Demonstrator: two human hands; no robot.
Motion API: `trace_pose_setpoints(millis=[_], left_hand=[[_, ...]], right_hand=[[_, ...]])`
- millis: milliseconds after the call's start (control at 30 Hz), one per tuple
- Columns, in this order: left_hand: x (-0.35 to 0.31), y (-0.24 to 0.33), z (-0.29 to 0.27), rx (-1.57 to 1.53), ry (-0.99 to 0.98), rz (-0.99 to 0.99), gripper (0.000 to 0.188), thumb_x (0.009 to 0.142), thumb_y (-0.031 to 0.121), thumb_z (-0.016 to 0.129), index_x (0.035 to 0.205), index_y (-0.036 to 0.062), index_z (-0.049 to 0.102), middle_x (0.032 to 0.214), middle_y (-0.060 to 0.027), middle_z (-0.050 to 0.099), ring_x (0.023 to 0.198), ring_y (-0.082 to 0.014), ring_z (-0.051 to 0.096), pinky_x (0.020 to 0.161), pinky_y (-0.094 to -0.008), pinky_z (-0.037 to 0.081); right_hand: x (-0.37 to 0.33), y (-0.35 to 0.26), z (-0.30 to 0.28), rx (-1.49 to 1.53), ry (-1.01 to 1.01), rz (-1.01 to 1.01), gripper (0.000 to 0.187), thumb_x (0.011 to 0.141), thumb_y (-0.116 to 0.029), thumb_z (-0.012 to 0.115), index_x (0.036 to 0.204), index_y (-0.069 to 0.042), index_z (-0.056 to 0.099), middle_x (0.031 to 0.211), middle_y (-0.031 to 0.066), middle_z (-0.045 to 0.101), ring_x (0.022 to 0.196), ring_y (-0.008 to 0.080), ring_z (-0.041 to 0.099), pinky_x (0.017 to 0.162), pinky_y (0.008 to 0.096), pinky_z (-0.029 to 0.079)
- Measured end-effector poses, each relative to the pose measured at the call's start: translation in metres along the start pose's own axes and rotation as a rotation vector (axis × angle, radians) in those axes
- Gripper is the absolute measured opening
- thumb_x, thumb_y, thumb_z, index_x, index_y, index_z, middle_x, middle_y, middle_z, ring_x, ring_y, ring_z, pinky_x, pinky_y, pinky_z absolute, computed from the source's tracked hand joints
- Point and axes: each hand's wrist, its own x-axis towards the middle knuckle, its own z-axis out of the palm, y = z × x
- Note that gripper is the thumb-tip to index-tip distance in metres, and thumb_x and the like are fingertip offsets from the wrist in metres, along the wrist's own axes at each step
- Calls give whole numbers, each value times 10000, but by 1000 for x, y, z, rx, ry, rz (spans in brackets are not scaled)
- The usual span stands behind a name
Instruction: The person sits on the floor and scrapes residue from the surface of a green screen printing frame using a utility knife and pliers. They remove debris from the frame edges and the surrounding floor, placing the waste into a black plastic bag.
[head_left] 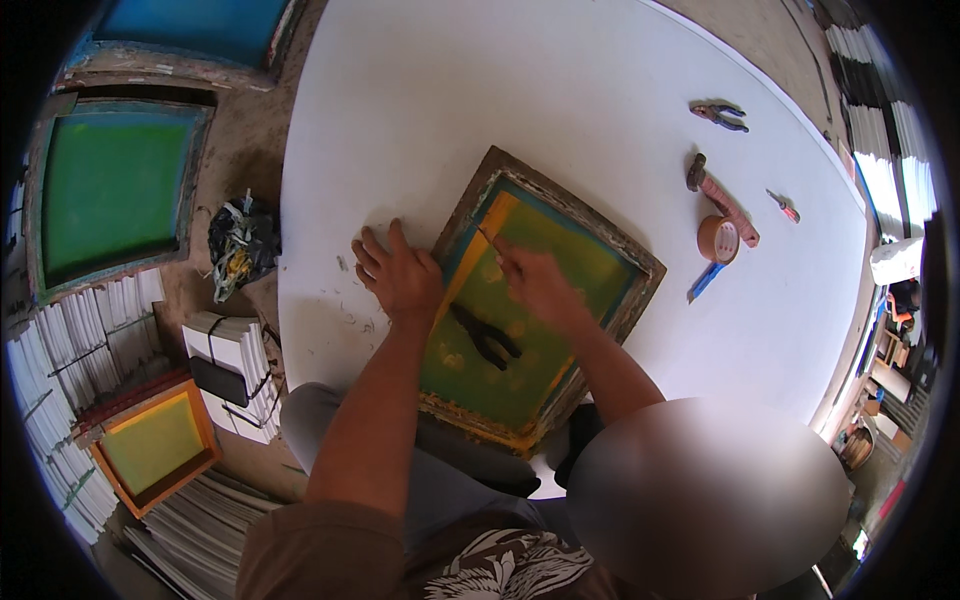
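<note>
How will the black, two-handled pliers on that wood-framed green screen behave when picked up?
The black pliers probably feel stiff and fairly heavy, since they look thick and solid. Their spread handles suggest they might swing open or shut.

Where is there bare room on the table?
Bare: the white table beyond the wooden frame, left of the hammer; also between frame and blue cutter. Crowded: around the tape roll, and inside the frame, where dark pliers lie.

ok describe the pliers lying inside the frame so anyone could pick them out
At the white table, find the wooden frame holding yellow-green mesh. The dark pliers lie on that mesh, between the person's forearms, whereas the other pliers lie directly on the table.
</note>
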Motion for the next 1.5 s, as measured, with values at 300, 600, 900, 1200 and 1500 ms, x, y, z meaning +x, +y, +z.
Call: trace_pose_setpoints(millis=[300,600,900,1200,1500], left_hand=[[-1,-1,2,9,50,17,559,941,197,516,1489,97,470,1593,-269,302,1511,-496,212,1195,-632,219],[-1,1,2,-13,62,-15,538,931,186,518,1465,119,500,1592,-244,324,1507,-467,244,1195,-614,232],[-1,2,1,-32,60,-38,533,931,198,516,1460,134,509,1595,-235,328,1518,-458,234,1209,-597,219],[0,0,3,-7,64,-26,548,931,208,519,1474,137,495,1605,-236,316,1526,-462,216,1210,-604,209],[-2,1,-1,-21,41,-31,536,958,241,529,1482,133,482,1606,-243,307,1528,-466,206,1205,-615,201]], right_hand=[[9,-6,-24,902,-268,680,388,1079,-289,597,1424,-113,621,707,6,487,415,62,320,373,222,253],[2,10,-7,-231,54,-36,348,1009,-270,676,1340,-162,667,832,109,604,816,262,669,717,395,533],[-1,-17,-3,-556,154,31,321,1003,-310,641,1321,-306,686,848,132,641,800,348,690,711,476,564],[18,-15,-30,503,-280,623,450,1085,-328,580,1465,-89,574,797,-31,529,678,75,505,587,247,444],[-13,-22,-14,-83,72,15,441,1028,-151,610,1458,-67,559,930,185,670,805,314,679,748,404,532]])
